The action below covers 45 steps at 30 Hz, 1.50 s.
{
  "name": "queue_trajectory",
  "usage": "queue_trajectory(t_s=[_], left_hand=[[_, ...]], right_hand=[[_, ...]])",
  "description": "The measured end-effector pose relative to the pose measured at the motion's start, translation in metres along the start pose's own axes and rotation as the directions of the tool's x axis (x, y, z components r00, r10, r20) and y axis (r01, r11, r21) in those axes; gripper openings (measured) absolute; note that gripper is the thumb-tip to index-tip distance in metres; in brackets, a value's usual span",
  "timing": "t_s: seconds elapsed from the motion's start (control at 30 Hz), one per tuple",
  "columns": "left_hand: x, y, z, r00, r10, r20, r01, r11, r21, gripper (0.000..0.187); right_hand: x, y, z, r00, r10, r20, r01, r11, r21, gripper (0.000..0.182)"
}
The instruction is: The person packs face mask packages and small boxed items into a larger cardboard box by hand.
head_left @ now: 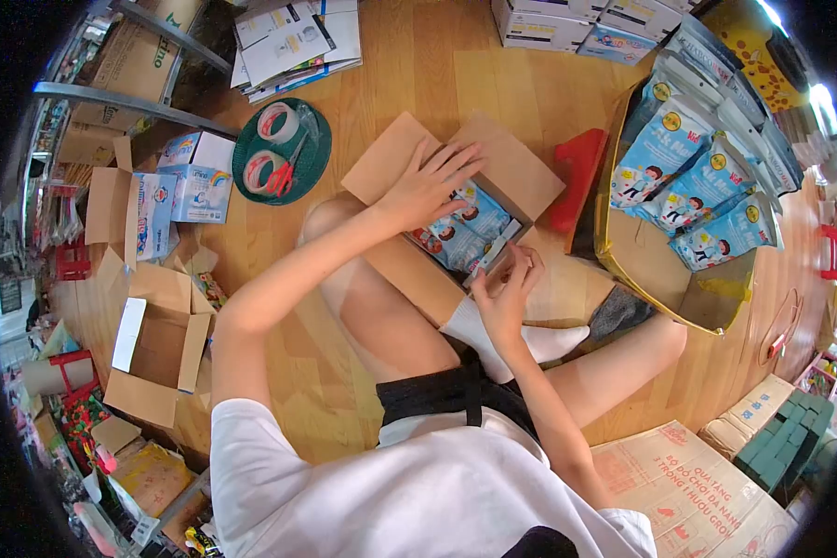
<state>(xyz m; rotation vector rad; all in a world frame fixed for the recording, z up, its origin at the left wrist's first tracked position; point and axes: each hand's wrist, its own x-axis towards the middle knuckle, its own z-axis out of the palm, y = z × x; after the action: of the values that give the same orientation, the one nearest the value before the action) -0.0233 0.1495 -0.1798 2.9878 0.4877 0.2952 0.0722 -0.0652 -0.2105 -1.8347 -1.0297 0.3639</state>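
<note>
**Left grip [434, 181] spread wide over the box [521, 177], right grip [510, 293] bent at its edge**

In the head view, with 12 at the top and the box as the centre, the left grip lies palm down at 11 o'clock, fingers fanned across the rim and thumb over the blue pouches [465, 232]. The right grip is at 5 o'clock, thumb and fingers curled by the rim; whether it pinches anything I cannot tell.

The box stands on the floor [363, 84] between the person's bent legs, its flaps folded outward, the pouches lying inside. A foot in a white sock [558, 342] is near it at 5 o'clock, a grey cloth [623, 312] at 4.

At 3 o'clock a yellow-edged carton [688, 296] holds more pouches [668, 149]; a red object [577, 177] sits at 2. A green tray [242, 153] at 10 carries two tape rolls [279, 123] and red scissors [281, 179]. Well apart at 8 is an open carton [191, 353].
</note>
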Motion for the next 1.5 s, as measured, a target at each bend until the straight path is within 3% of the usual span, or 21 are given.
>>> queue_trajectory(t_s=[0.07, 0.17, 0.27, 0.37, 0.47, 0.57, 0.67, 0.87, 0.97, 1.07, 1.13, 1.23, 1.27, 1.37, 1.4, 1.47, 1.5], left_hand=[[0.008, -0.008, 0.008, 1.0, 0.02, -0.014, -0.02, 1.0, 0.017, 0.059], [0.009, -0.02, 0.016, 0.998, 0.059, -0.036, -0.059, 0.998, 0.014, 0.054], [0.009, -0.017, 0.019, 0.995, 0.038, -0.094, -0.037, 0.999, 0.013, 0.046], [0.012, -0.015, 0.023, 0.987, -0.017, -0.157, 0.002, 0.996, -0.093, 0.038], [0.015, -0.011, 0.019, 0.974, -0.074, -0.213, 0.021, 0.97, -0.244, 0.03], [0.013, -0.006, 0.011, 0.962, -0.176, -0.21, 0.067, 0.894, -0.443, 0.026], [-0.002, 0.005, 0.0, 0.944, -0.266, -0.192, 0.117, 0.82, -0.56, 0.027], [-0.039, 0.015, -0.026, 0.933, -0.34, -0.117, 0.188, 0.74, -0.646, 0.031], [-0.048, 0.015, -0.021, 0.927, -0.361, -0.103, 0.204, 0.716, -0.668, 0.029], [-0.051, 0.024, -0.026, 0.942, -0.333, -0.037, 0.212, 0.677, -0.705, 0.033], [-0.05, 0.033, -0.037, 0.964, -0.266, 0.017, 0.2, 0.681, -0.705, 0.041], [-0.05, 0.048, -0.039, 0.975, -0.214, 0.062, 0.197, 0.697, -0.69, 0.052], [-0.048, 0.052, -0.042, 0.98, -0.201, -0.009, 0.146, 0.743, -0.653, 0.045], [-0.051, 0.044, -0.04, 0.944, -0.313, -0.104, 0.194, 0.782, -0.593, 0.038], [-0.05, 0.045, -0.048, 0.873, -0.481, -0.077, 0.319, 0.684, -0.656, 0.031], [-0.058, 0.035, -0.044, 0.778, -0.577, -0.249, 0.335, 0.716, -0.613, 0.026], [-0.061, 0.032, -0.048, 0.744, -0.608, -0.275, 0.344, 0.702, -0.623, 0.024]], right_hand=[[-0.002, 0.008, 0.001, 0.995, 0.09, 0.045, -0.094, 0.993, 0.076, 0.063], [-0.004, 0.015, 0.006, 0.996, 0.08, 0.031, -0.084, 0.987, 0.137, 0.063], [0.003, -0.006, -0.002, 0.999, -0.053, -0.003, 0.053, 0.995, -0.087, 0.058], [0.014, -0.039, -0.016, 0.981, -0.134, 0.139, 0.184, 0.87, -0.458, 0.044], [0.036, -0.017, -0.002, 0.752, -0.219, 0.621, 0.523, 0.772, -0.361, 0.031], [0.068, -0.033, 0.008, 0.463, 0.226, 0.857, 0.572, 0.663, -0.483, 0.028], [0.079, -0.024, 0.023, 0.478, 0.327, 0.815, 0.596, 0.561, -0.575, 0.027], [0.08, 0.003, 0.018, 0.59, 0.135, 0.796, 0.592, 0.597, -0.541, 0.02], [0.088, 0.001, 0.017, 0.498, 0.208, 0.842, 0.621, 0.593, -0.513, 0.018], [0.095, -0.003, 0.001, 0.536, 0.059, 0.842, 0.486, 0.794, -0.364, 0.013], [0.099, -0.015, -0.013, 0.621, -0.125, 0.774, 0.416, 0.889, -0.19, 0.011], [0.108, -0.05, -0.032, 0.722, -0.31, 0.618, 0.385, 0.923, 0.013, 0.013], [0.11, -0.062, -0.036, 0.748, -0.356, 0.559, 0.388, 0.919, 0.066, 0.014], [0.117, -0.084, -0.037, 0.822, -0.393, 0.413, 0.335, 0.919, 0.208, 0.017], [0.119, -0.089, -0.037, 0.842, -0.377, 0.386, 0.34, 0.926, 0.163, 0.017], [0.121, -0.096, -0.036, 0.875, -0.352, 0.332, 0.346, 0.935, 0.079, 0.017], [0.122, -0.083, -0.033, 0.82, -0.304, 0.485, 0.353, 0.936, -0.009, 0.017]])
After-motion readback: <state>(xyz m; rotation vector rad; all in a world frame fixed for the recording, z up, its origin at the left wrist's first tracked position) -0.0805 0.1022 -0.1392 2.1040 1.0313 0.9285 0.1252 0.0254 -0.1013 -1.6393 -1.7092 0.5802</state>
